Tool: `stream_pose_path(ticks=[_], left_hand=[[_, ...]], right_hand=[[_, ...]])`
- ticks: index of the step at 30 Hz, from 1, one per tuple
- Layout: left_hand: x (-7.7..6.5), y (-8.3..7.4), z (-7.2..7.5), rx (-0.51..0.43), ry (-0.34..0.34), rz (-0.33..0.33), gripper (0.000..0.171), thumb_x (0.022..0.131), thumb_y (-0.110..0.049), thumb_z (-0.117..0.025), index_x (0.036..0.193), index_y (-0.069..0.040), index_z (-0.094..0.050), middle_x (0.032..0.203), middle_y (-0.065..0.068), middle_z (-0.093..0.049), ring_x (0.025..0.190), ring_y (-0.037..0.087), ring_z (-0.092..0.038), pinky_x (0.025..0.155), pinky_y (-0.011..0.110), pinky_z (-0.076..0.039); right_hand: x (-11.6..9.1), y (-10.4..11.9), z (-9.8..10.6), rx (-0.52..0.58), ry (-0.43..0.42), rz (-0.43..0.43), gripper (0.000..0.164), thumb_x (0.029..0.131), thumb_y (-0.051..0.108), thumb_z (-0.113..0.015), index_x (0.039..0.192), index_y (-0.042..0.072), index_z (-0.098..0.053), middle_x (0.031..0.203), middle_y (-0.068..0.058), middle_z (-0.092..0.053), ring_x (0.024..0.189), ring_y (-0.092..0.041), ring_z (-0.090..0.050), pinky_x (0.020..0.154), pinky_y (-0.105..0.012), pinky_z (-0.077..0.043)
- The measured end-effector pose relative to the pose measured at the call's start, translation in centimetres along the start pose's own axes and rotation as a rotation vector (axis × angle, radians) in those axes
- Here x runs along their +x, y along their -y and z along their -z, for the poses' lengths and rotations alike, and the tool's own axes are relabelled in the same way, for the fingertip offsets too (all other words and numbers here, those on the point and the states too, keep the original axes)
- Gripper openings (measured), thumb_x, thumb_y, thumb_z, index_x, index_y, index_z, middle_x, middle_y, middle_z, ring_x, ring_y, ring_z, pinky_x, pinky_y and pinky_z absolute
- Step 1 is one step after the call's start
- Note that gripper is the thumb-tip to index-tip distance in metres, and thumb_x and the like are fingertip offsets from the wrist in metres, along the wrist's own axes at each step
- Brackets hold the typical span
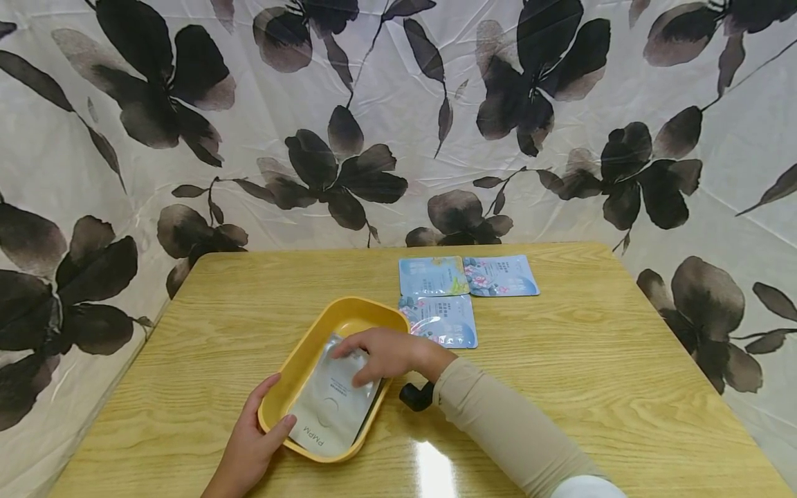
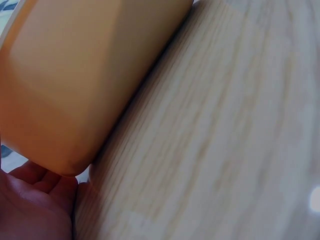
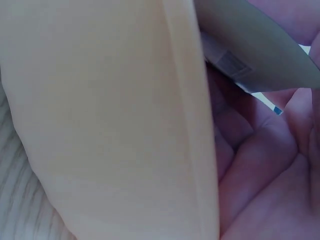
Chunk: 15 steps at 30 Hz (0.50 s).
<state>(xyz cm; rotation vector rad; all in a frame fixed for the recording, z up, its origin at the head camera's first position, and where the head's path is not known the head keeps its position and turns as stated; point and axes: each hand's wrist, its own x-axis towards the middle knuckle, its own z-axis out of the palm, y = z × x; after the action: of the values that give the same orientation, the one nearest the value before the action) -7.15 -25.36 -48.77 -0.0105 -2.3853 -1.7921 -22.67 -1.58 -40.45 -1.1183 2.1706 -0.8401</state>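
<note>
My left hand (image 1: pixel 249 439) grips the near left corner of a yellow plastic tray (image 1: pixel 292 366), its thumb over the rim. In the left wrist view, the fingers (image 2: pixel 37 182) curl in under the tray's corner. Inside the tray lies a pale silvery sachet (image 1: pixel 326 408) printed PMPM. My right hand (image 1: pixel 392 353) reaches over the tray's right rim to the sachet's far end. In the right wrist view, the sachet (image 3: pixel 270 55) bends up between thumb and fingers, which pinch its edge. Part of that end is hidden by the hand.
Beyond the tray to the right, three blue flowered sachets lie flat: one at the back left (image 1: pixel 432 277), one at the back right (image 1: pixel 501 275), one in front (image 1: pixel 445 321). A black object (image 1: pixel 416 396) shows by the right wrist. A floral cloth (image 1: pixel 386 90) hangs behind the wooden table (image 1: pixel 560 387).
</note>
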Motion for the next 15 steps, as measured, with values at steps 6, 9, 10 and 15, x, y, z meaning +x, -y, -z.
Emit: stream_pose_path(ticks=[6, 9, 10, 15], left_hand=[[0.0, 0.1, 0.0, 0.000, 0.002, -0.006, 0.064, 0.095, 0.003, -0.064, 0.150, 0.001, -0.031, 0.140, 0.032, -0.040, 0.107, -0.001, -0.054, 0.084, 0.013, -0.048], [0.0, 0.1, 0.0, -0.009, 0.005, -0.015, 0.064, 0.095, 0.004, -0.063, 0.150, 0.001, -0.031, 0.138, 0.033, -0.041, 0.108, -0.002, -0.053, 0.084, 0.013, -0.048], [0.0, 0.1, 0.0, -0.008, 0.005, -0.019, 0.064, 0.095, 0.004, -0.063, 0.150, 0.002, -0.031, 0.138, 0.034, -0.042, 0.108, -0.003, -0.053, 0.085, 0.013, -0.048], [0.0, 0.0, 0.0, 0.007, 0.005, -0.024, 0.063, 0.095, 0.002, -0.063, 0.150, 0.002, -0.031, 0.136, 0.031, -0.044, 0.109, -0.005, -0.052, 0.087, 0.012, -0.046]], right_hand=[[-0.3, -0.1, 0.0, 0.025, -0.018, -0.001, 0.047, 0.087, 0.012, -0.078, 0.132, 0.019, -0.066, 0.137, 0.001, -0.058, 0.116, -0.010, -0.052, 0.098, -0.024, -0.043], [-0.7, -0.2, 0.3, 0.047, -0.048, -0.004, 0.046, 0.088, 0.014, -0.077, 0.132, 0.021, -0.066, 0.139, 0.002, -0.056, 0.123, -0.013, -0.051, 0.101, -0.027, -0.043], [-0.9, -0.2, 0.4, 0.058, -0.062, -0.004, 0.046, 0.088, 0.015, -0.077, 0.132, 0.022, -0.065, 0.140, 0.002, -0.056, 0.125, -0.014, -0.050, 0.102, -0.028, -0.042], [-1.8, -0.7, 1.1, 0.102, -0.133, 0.025, 0.046, 0.089, 0.016, -0.075, 0.133, 0.022, -0.064, 0.139, 0.004, -0.056, 0.129, -0.019, -0.049, 0.106, -0.033, -0.041]])
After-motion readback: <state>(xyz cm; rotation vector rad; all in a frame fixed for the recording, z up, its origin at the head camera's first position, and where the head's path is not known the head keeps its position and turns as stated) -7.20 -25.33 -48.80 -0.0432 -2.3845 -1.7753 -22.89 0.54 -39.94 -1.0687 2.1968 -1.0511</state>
